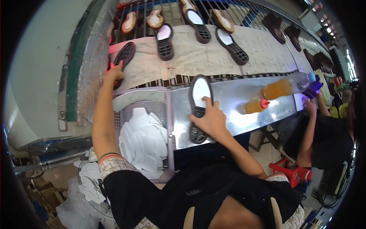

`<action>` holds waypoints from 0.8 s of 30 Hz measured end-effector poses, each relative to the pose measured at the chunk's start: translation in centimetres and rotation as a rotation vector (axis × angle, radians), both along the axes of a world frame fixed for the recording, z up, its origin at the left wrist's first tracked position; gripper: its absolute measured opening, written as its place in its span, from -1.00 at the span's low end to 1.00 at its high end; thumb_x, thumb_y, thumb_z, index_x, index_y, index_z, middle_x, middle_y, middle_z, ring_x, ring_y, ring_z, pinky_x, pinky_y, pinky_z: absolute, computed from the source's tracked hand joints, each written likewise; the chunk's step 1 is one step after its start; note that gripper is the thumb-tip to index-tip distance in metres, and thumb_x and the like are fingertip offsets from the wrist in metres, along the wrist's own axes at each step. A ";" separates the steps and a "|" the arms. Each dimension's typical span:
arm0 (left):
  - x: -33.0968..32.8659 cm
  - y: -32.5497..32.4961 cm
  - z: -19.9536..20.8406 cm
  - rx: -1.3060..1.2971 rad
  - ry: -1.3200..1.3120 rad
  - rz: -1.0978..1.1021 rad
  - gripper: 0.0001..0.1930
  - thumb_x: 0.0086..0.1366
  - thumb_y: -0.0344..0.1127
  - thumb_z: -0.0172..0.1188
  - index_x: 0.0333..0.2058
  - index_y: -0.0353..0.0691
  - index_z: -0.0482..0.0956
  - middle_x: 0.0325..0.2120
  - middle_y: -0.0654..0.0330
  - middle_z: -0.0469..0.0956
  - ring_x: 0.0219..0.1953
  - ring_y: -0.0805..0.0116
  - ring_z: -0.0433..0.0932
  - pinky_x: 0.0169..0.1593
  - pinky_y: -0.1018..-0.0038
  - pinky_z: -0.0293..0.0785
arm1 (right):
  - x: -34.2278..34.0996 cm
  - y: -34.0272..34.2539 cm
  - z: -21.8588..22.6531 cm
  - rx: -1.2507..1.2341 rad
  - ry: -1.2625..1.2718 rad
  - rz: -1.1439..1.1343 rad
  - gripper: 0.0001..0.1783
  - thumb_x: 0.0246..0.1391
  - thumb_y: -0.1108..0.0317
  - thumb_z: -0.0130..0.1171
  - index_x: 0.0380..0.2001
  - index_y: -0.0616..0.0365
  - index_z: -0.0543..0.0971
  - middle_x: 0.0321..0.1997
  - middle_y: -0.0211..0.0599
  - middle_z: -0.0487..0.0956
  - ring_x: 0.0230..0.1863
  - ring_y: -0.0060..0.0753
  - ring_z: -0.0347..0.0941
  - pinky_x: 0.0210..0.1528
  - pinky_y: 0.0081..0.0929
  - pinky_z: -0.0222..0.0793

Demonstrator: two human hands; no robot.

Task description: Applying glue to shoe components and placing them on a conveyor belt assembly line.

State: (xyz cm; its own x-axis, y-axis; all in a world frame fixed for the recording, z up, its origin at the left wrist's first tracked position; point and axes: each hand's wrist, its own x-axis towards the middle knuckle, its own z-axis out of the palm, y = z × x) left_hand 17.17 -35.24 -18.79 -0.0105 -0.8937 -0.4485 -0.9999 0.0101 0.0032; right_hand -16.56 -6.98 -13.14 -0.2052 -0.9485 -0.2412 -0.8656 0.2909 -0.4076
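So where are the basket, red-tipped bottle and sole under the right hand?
Basket (170, 133): head view, right rim.
Red-tipped bottle (253, 107): head view, amber body.
Sole (198, 111): head view, black grid midsection.

We see a blackish-brown sole (198, 111) with a ribbed grid and a smooth white panel (200, 88), against our silver tabletop (182, 114). The left sole (129, 52) looks dark all over. Beyond, our cloth (190, 63) is cream, flushed pink towards the left. Our basket (170, 133) is pale lilac, its cutouts (148, 139) plain white. The big bottle (280, 89) shows amber under a blue cap; the small bottle (253, 107) is orange-yellow, red-tipped. We wear a black shirt (183, 179) with cream sleeves (118, 165), tan-patterned and edged in orange-red stripes. The stool (288, 172) is bright red, the boots (273, 26) deep brown.
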 end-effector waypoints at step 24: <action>1.8 3.0 -1.8 -0.163 0.868 0.370 -0.33 -0.03 -0.32 0.25 0.14 -0.07 0.32 -0.16 0.12 0.55 -0.15 0.38 0.50 -0.02 0.52 0.33 | 16.9 -31.7 -5.4 -0.265 -0.306 0.159 -0.32 -0.25 -0.04 0.23 -0.01 0.03 0.47 0.06 0.01 0.33 0.04 -0.02 0.32 0.04 -0.01 0.21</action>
